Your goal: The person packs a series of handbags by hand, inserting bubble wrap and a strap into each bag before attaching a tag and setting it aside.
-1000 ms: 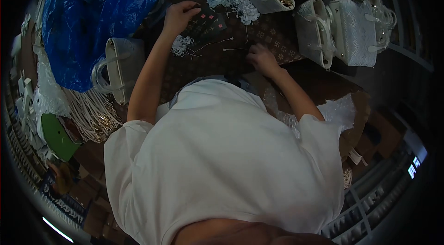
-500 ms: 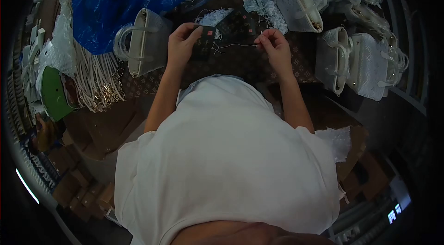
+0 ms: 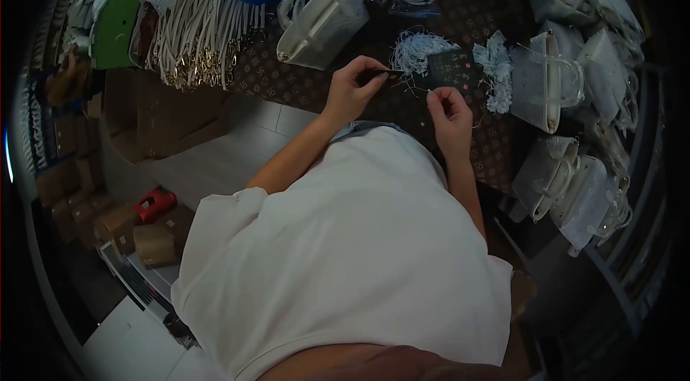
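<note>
Two bare hands of mine now work close together over the brown patterned tablecloth (image 3: 287, 86). My left hand (image 3: 356, 90) pinches a dark card (image 3: 392, 71) between thumb and fingers, turned nearly edge-on to me; half a second ago its printed face showed. My right hand (image 3: 451, 118) has thumb and forefinger closed on a thin white string (image 3: 418, 87), which then stretched in a longer span towards the card. A second ago my left was at the card pile and my right low by the cloth, so card and string are both in hand now, the gap between them narrower. Whether they are joined I cannot tell.

The pile of dark cards (image 3: 454, 68), marked in gold and red, lies just beyond my right fingertips, between a tangled heap of white strings (image 3: 415, 54) and a bunch of strings with pale tags (image 3: 494, 57). A white handbag (image 3: 323, 29) sits beyond my left hand.
</note>
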A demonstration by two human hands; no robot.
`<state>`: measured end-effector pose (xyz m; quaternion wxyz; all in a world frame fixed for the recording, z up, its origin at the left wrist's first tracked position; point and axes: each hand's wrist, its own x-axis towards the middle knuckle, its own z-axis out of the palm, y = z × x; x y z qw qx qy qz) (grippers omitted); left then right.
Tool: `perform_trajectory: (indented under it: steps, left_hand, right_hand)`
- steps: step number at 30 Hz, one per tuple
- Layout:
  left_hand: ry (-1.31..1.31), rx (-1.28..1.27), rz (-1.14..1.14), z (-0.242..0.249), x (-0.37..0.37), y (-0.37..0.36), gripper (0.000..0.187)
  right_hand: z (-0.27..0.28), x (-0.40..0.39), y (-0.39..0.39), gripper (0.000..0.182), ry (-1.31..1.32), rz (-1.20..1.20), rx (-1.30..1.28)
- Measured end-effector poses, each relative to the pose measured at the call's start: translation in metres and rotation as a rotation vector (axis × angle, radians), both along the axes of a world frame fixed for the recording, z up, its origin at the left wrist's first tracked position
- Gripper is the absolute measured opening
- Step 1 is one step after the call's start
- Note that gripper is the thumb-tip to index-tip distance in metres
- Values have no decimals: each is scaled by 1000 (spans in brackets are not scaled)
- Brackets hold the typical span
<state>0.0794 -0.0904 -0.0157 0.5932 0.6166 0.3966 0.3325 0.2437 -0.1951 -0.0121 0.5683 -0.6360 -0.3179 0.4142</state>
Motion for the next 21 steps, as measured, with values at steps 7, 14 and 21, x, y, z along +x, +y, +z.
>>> perform_trajectory:
  steps: [7,14,21]
  left_hand:
    - [-158,-251,88,30,-32,2,15]
    - [-161,-258,168,45,-67,7,17]
    - [-127,-48,207,37,-89,12,18]
  right_hand:
    - [39,-45,44,4,-348,209,208]
    - [45,-86,76,3,-482,292,263]
    - [40,-114,92,5,-601,306,335]
